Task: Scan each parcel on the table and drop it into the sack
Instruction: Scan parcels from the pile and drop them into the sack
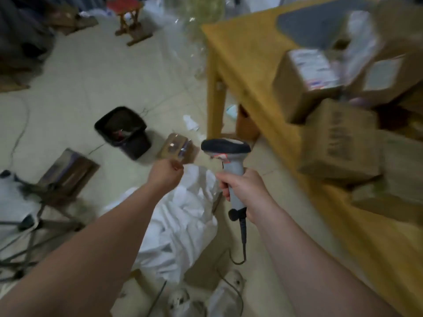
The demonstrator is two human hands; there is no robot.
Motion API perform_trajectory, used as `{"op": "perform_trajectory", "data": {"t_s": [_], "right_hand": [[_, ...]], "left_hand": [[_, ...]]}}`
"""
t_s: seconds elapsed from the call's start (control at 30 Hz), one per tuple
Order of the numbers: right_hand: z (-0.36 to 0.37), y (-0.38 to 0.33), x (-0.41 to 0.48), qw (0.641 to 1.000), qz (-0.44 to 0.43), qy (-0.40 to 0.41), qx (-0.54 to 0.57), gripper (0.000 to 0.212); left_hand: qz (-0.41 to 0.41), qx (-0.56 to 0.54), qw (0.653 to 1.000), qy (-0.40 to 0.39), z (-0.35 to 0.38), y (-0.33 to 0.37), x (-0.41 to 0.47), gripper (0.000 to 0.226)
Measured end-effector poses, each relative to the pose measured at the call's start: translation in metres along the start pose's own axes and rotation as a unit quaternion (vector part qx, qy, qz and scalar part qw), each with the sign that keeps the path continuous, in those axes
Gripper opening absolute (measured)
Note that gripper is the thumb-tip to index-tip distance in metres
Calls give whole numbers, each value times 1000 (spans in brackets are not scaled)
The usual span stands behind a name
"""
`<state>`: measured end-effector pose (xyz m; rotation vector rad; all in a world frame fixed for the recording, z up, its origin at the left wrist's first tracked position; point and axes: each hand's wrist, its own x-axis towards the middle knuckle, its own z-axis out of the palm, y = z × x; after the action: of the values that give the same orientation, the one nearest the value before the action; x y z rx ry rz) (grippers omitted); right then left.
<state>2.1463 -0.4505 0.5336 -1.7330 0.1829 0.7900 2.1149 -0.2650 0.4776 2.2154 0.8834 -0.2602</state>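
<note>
Parcels (338,143), where are they?
— Brown cardboard boxes, piled on the right end of the yellow worktop (240,53) and blurred. The nearest ones stand right at its front edge, which slants from the far corner down to the lower right. Behind them lies a dark mat (315,19).

And the small one out over the floor?
— A flat brown parcel (178,148) wrapped in shiny tape shows just beyond the left grip (166,173). That grip's fingers are curled, thumb against forefinger. It's too smeared to tell whether they pinch the parcel's lower edge or are apart from it.

The right grip?
— The right grip (247,191) is clenched round the grey handle of the scanner (232,167). The scanner's head points left and its black cable (243,236) hangs to the floor.

The sack?
— White sack (183,213), crumpled on the floor between the two forearms, near the worktop's edge and below both grips.

Room to move?
— Pale floor (103,72) opens to the far left. A black bin (124,131) stands beyond the left grip, with a cardboard box (68,170) left of it. A red-topped stool (126,12) stands well off at the back. The worktop's leg (215,99) stands just beyond the scanner's head.
</note>
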Motion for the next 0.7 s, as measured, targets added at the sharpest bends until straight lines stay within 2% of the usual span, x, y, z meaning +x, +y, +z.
{"op": "perform_trajectory", "data": {"t_s": [0.13, 0.23, 0.33, 0.4, 0.47, 0.53, 0.57, 0.63, 0.7], "right_hand": [[84, 92, 50, 994, 81, -45, -60, 12], [134, 165, 86, 985, 116, -66, -112, 19], [165, 227, 118, 975, 122, -56, -180, 29], [178, 259, 139, 967, 109, -22, -227, 37], [187, 287, 162, 964, 85, 21, -250, 52], [195, 307, 185, 960, 67, 44, -267, 76], [198, 313, 196, 959, 62, 46, -271, 84], [201, 321, 219, 959, 58, 50, -272, 78], [198, 323, 239, 956, 66, 59, -279, 55]], "left_hand": [[-135, 45, 986, -90, 40, -134, 9, 20], [-225, 26, 965, -131, 80, -215, 18, 13], [-304, -142, 934, -126, 127, -272, 34, 15], [-344, -308, 881, -102, 153, -289, 44, 30], [-344, -435, 827, -96, 173, -297, 60, 39], [-314, -482, 811, -107, 189, -302, 83, 41], [-298, -485, 814, -113, 195, -303, 95, 41], [-268, -476, 828, -125, 204, -301, 118, 38], [-245, -465, 839, -142, 209, -296, 133, 37]]}}
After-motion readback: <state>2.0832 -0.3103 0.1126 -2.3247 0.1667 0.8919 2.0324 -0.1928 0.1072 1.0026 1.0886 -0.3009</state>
